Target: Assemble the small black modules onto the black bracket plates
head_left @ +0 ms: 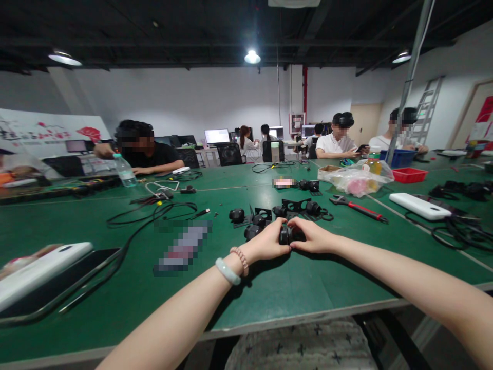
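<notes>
Above the green table [265, 303], close to its near edge, my left hand [272, 240] and my right hand [310, 235] meet around a small black round fitting [285, 235]. The fingers of both hands are closed on it from either side, and they cover part of it. Just beyond my hands lie several similar black fittings [236, 215] and black brackets with round holes [295, 205]. A beaded bracelet and a pale bangle [228, 271] are on my left wrist.
An adjustable wrench [360, 208] with red-and-black handle lies to the right, near a white power bank [419, 205]. Black cables [162, 210] and a blurred-out dark rectangle [183, 247] lie left. A plastic bag [356, 177] and red tray [410, 174] stand farther back. People sit across the table.
</notes>
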A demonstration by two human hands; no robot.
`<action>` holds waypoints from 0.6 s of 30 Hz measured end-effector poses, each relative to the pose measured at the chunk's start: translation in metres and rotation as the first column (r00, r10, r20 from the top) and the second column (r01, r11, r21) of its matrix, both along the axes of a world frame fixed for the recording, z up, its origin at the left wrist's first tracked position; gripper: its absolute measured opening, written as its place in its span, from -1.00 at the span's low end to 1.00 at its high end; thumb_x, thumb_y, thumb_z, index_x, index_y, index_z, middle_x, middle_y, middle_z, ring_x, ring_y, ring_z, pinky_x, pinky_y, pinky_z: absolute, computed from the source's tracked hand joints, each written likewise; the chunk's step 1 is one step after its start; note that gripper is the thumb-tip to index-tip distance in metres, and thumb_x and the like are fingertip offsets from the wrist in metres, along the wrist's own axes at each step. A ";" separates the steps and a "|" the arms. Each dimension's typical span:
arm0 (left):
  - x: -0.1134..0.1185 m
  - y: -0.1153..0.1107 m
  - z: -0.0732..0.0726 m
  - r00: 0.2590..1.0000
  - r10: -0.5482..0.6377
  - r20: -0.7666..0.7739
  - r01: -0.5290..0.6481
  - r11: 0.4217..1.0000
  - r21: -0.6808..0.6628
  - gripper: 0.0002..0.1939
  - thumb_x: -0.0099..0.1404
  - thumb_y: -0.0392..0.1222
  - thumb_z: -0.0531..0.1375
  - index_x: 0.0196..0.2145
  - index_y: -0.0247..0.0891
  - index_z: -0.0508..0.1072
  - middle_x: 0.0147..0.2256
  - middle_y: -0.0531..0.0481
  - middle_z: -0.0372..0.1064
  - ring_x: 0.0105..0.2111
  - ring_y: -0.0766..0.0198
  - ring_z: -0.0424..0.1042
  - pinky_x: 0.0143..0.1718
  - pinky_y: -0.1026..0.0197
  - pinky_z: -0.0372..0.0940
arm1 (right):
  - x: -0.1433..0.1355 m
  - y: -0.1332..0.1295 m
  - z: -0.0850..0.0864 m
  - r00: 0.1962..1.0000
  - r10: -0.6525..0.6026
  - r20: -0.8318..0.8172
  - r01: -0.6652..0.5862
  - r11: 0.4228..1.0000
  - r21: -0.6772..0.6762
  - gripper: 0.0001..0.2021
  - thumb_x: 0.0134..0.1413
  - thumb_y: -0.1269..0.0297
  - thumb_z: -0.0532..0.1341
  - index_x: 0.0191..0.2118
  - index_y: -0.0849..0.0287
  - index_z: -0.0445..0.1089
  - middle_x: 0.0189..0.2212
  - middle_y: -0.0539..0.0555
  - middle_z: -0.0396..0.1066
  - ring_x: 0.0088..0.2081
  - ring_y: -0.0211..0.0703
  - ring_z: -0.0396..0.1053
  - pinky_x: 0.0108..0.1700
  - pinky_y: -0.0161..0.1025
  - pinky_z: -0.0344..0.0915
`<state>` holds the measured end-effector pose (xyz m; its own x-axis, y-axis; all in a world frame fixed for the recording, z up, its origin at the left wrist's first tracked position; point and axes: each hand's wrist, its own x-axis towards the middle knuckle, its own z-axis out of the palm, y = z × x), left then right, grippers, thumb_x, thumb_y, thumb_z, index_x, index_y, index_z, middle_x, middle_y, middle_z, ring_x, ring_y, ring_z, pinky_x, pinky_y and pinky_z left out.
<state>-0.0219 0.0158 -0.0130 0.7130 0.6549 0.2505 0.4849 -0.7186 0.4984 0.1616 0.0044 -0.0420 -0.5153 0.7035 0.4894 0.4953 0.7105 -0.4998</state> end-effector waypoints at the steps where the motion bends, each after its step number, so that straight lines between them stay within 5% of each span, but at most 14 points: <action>1: 0.000 0.000 0.000 1.000 0.000 0.003 0.000 1.000 -0.003 -0.47 -0.06 -0.20 0.18 -0.10 -0.29 0.14 -0.20 -0.09 0.25 -0.22 0.14 0.30 -0.22 0.14 0.21 | 0.000 0.000 0.000 1.000 -0.003 0.001 0.003 1.000 0.006 -0.53 -0.22 0.31 0.25 -0.10 0.24 0.17 -0.22 0.14 0.28 -0.21 -0.13 0.25 -0.16 -0.17 0.18; 18: 0.001 0.002 -0.003 1.000 0.008 0.012 -0.008 1.000 0.018 -0.41 -0.09 -0.23 0.18 -0.07 -0.27 0.11 -0.19 -0.07 0.24 -0.21 0.14 0.29 -0.20 0.14 0.21 | 0.000 0.000 0.003 0.999 -0.013 0.046 0.011 0.999 0.038 -0.61 -0.17 0.31 0.22 -0.13 0.24 0.20 -0.26 0.12 0.29 -0.25 -0.17 0.25 -0.19 -0.20 0.19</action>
